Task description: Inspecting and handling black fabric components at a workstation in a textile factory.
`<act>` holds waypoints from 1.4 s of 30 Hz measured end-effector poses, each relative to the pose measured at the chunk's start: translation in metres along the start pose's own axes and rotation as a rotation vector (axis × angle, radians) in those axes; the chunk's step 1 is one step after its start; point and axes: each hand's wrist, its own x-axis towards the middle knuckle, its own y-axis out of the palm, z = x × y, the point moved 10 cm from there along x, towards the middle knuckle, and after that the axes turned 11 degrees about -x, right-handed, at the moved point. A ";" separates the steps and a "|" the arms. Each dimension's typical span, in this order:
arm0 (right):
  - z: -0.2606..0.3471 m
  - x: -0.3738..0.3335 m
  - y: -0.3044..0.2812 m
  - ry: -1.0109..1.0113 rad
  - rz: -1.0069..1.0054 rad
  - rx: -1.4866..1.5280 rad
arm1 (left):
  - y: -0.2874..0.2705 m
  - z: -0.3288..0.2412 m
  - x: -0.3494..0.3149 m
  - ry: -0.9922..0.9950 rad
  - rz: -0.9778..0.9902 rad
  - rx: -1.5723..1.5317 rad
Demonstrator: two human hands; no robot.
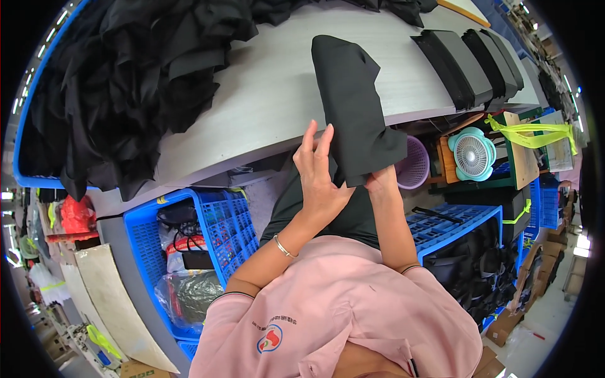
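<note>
A black folded fabric piece (350,104) extends from above my lap onto the table's front part. My right hand (383,181) grips its lower end, with most of the fingers hidden beneath the cloth. Along the cloth's left side is my left hand (320,179), its fingers stretched and spread. The left thumb reaches toward the cloth's bottom corner; whether it touches is hard to make out.
Loose black cloth (145,75) is heaped on the left of the grey table (271,75). Stacked black pieces (457,66) lie at the right. Below the edge are blue baskets (227,220), a purple bin (414,164) and a small turquoise fan (472,154).
</note>
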 end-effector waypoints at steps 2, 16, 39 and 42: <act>-0.001 -0.002 -0.005 0.017 -0.025 0.018 | 0.000 0.004 -0.001 -0.066 -0.044 -0.025; -0.016 -0.003 0.001 0.029 0.040 0.227 | -0.004 -0.004 -0.007 -0.062 -0.112 -0.274; -0.020 0.023 0.014 -0.443 -0.129 -0.710 | -0.022 0.070 -0.026 -0.271 -0.091 -0.360; -0.007 0.019 0.053 -0.574 0.100 -1.282 | -0.030 0.105 -0.035 -0.445 -0.193 -0.437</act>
